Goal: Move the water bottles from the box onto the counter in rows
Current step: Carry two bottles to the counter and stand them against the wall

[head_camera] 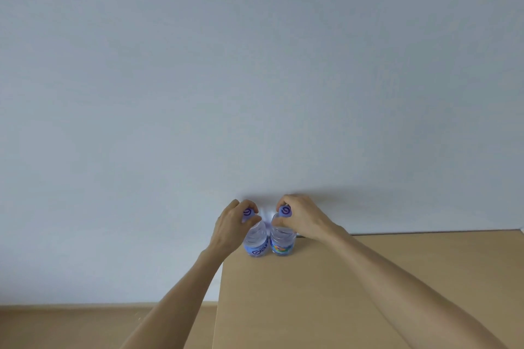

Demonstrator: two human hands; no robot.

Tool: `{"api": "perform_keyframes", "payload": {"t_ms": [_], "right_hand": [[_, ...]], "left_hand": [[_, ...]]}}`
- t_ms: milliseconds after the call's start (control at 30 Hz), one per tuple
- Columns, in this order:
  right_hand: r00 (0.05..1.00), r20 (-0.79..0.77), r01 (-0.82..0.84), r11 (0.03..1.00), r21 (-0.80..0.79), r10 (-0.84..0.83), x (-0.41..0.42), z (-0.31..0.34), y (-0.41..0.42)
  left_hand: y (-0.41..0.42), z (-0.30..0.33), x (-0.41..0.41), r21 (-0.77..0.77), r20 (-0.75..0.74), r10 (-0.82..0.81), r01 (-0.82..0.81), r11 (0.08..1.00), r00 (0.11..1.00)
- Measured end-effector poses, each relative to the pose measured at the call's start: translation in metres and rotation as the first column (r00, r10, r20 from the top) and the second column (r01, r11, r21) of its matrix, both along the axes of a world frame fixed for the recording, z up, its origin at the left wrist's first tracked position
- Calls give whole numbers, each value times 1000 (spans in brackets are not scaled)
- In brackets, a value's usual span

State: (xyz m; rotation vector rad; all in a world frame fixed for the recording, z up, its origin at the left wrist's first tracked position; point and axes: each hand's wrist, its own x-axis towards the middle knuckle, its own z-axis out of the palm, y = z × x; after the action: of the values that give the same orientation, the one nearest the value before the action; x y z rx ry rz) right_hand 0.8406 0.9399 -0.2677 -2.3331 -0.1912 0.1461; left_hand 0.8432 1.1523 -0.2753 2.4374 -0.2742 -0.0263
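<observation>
**Two bottles gripped at the desk's back corner**

L to R: left hand [231, 224] has fingers curled round the purple cap of the left bottle [256, 244], pinching it at the neck. Bottle stands upright on the tan desk [354, 292], at its far left corner by the pale wall [255, 65]. Just beside it, nearly touching, the right bottle [282, 242] w/ a colourful label, also upright on the desk. Right hand [302, 217] grips its purple cap from above, fingers wrapped round. Wooden floor [71, 326] shows lower left.
</observation>
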Motion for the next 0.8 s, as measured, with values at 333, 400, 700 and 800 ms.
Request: {"api": "perform_keyframes", "payload": {"t_ms": [333, 400, 700, 800], "right_hand": [[977, -31, 212, 959, 190, -210, -22, -52, -2], [970, -96, 235, 959, 160, -222, -27, -63, -6], [956, -243, 175, 984, 25, -164, -29, -92, 0], [957, -241, 161, 987, -21, -161, -26, -91, 2]], "left_hand": [[16, -58, -16, -211, -305, 65, -134, 968, 950], [16, -65, -16, -204, -366, 61, -144, 968, 929], [16, -78, -11, -225, -408, 32, -135, 965, 913], [14, -77, -12, -239, -403, 33, -140, 961, 915]]}}
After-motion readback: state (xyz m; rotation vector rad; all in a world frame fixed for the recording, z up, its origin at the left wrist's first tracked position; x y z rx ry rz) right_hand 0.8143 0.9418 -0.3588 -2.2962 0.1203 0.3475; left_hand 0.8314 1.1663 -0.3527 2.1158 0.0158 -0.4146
